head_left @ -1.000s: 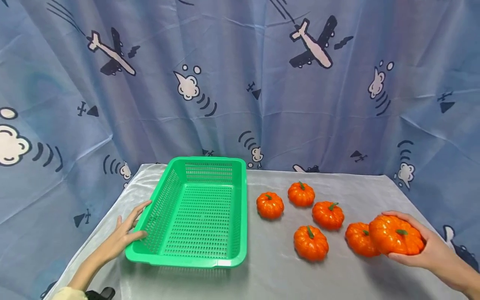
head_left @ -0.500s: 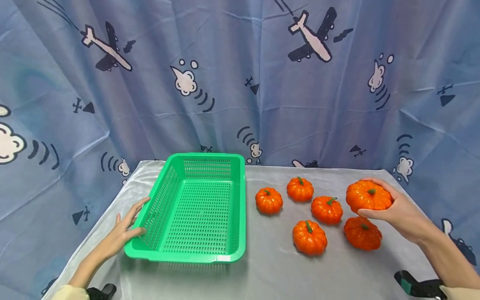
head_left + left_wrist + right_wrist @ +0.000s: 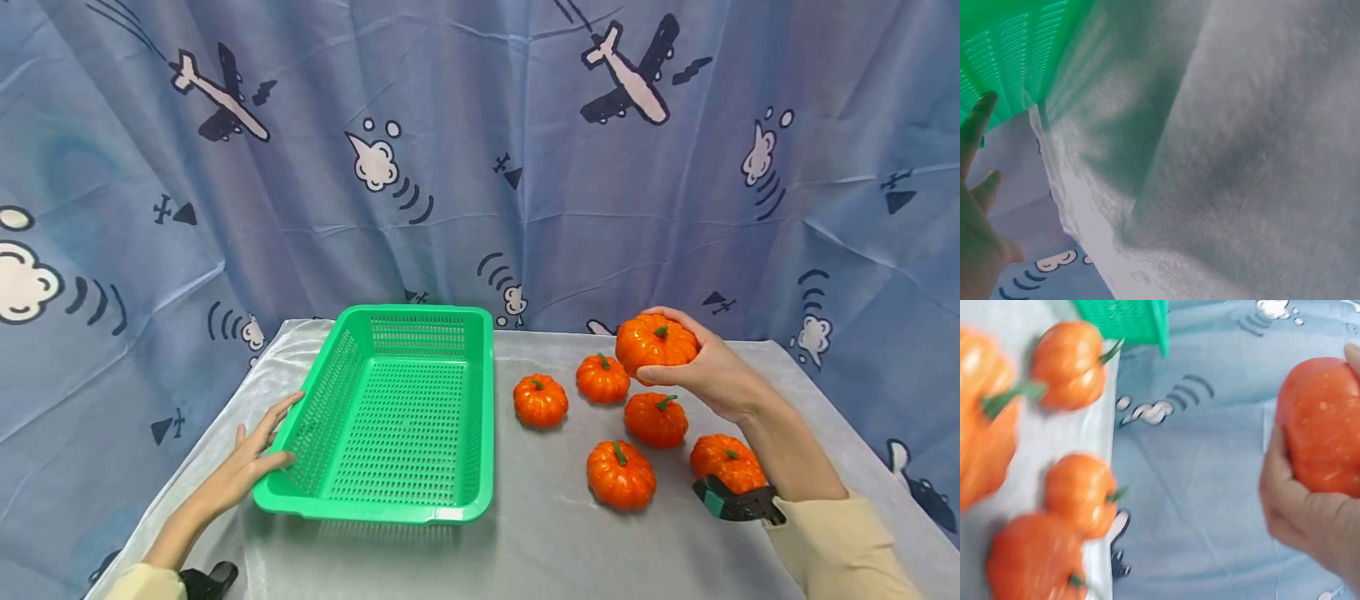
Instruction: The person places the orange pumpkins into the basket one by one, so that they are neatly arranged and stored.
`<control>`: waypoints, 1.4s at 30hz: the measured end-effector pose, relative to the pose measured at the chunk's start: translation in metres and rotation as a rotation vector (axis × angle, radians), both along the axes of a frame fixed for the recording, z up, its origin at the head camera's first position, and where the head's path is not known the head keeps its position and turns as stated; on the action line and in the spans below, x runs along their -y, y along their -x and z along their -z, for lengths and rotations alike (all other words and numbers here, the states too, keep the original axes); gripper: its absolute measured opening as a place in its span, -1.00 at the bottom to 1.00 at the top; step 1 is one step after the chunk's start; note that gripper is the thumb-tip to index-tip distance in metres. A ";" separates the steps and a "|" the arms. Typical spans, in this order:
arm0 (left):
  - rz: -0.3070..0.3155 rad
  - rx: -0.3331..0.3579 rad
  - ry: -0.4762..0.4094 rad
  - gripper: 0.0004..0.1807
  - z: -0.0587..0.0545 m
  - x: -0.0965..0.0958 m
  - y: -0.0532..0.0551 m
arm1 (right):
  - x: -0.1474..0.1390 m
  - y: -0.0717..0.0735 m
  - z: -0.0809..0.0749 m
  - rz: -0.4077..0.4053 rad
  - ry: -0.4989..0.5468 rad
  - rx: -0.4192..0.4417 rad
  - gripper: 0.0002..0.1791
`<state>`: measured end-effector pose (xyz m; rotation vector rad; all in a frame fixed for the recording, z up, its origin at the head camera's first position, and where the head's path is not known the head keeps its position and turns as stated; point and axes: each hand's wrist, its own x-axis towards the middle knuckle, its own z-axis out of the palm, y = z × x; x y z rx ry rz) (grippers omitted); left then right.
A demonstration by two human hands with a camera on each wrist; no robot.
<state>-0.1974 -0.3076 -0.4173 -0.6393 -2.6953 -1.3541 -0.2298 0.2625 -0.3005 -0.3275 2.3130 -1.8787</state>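
My right hand (image 3: 712,371) grips an orange toy pumpkin (image 3: 652,346) with a green stem, raised above the far right part of the table. The same held pumpkin (image 3: 1325,431) shows at the right edge of the right wrist view, thumb and fingers on its sides. At the left, my left hand (image 3: 243,462) touches the side of a green plastic basket (image 3: 360,510), fingers spread and fairly straight. In the left wrist view a fingertip (image 3: 986,100) lies against the basket's slotted wall (image 3: 1013,50). Nothing lies inside the basket.
Several more pumpkins stand right of the basket: one near it (image 3: 540,402), one at the back (image 3: 602,379), one in the middle (image 3: 655,421), one in front (image 3: 621,477), one partly behind the right wrist strap (image 3: 723,458). A patterned blue curtain (image 3: 450,167) hangs behind the silvery tablecloth (image 3: 555,550).
My right hand has carried its pumpkin up, leftward and toward the back, from beside the rightmost pumpkin to above the back ones. The left hand and basket stay put.
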 end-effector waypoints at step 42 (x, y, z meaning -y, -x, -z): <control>-0.045 0.047 -0.003 -0.17 0.006 0.004 0.007 | 0.271 0.109 -0.024 -0.266 0.332 0.214 -0.23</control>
